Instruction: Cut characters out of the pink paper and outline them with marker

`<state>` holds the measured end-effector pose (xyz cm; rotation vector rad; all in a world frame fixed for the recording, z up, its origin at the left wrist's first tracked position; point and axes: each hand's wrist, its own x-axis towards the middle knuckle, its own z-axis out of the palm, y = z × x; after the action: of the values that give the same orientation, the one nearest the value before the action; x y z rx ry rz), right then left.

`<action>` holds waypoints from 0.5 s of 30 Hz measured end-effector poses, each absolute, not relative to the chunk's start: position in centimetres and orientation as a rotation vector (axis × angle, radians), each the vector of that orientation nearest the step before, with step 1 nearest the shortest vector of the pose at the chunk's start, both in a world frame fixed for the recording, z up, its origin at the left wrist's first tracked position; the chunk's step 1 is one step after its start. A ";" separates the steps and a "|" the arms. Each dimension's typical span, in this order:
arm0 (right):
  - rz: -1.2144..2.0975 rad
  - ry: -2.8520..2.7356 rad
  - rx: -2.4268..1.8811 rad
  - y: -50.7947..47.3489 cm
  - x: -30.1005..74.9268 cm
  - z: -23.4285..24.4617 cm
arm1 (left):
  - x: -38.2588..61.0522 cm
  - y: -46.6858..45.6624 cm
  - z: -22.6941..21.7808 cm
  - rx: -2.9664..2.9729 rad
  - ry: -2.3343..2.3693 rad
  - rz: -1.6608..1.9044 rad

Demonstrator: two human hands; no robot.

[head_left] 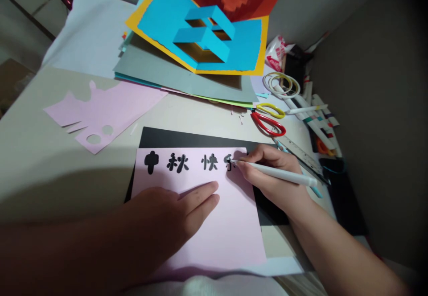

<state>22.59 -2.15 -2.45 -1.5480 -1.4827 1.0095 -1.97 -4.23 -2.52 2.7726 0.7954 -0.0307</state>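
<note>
A pink sheet of paper (230,233) lies on a black sheet (174,137) at the front of the table. Along its top run several thick black Chinese characters (178,162). My right hand (274,171) grips a white marker pen (284,174), its tip at the rightmost character, part of which the fingers cover. Flat on the pink paper rests my left hand (180,207), below the characters, with two fingers stretched toward the right. It holds nothing.
Behind stands a yellow and blue pop-up card (249,46) on stacked coloured sheets (154,64). Cut pink paper (117,102) lies left. Scissors (269,124), a ruler (301,153), tape rolls (281,84) and several markers (317,126) crowd the right side near the wall.
</note>
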 end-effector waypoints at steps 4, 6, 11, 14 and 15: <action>1.013 -1.461 -1.571 -2.1 22.5 -2.3 | -1.8 -3.9 -1.8 2.822 0.740 -0.194; 1.010 -1.439 -1.587 -2.1 22.5 -2.2 | -1.7 -3.8 -1.5 2.800 0.721 -0.274; 1.026 -1.391 -1.586 -2.0 22.6 -2.2 | -1.6 -3.7 -1.2 2.781 0.726 -0.262; 1.024 -1.375 -1.585 -2.0 22.5 -2.1 | -1.7 -3.7 -1.3 2.776 0.713 -0.298; 1.028 -1.365 -1.585 -2.0 22.5 -2.1 | -1.7 -3.7 -1.3 2.772 0.709 -0.298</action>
<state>22.49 -1.98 -2.14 -1.5852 -1.3645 1.0280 -1.71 -3.69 -1.30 2.7722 0.7095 -0.2979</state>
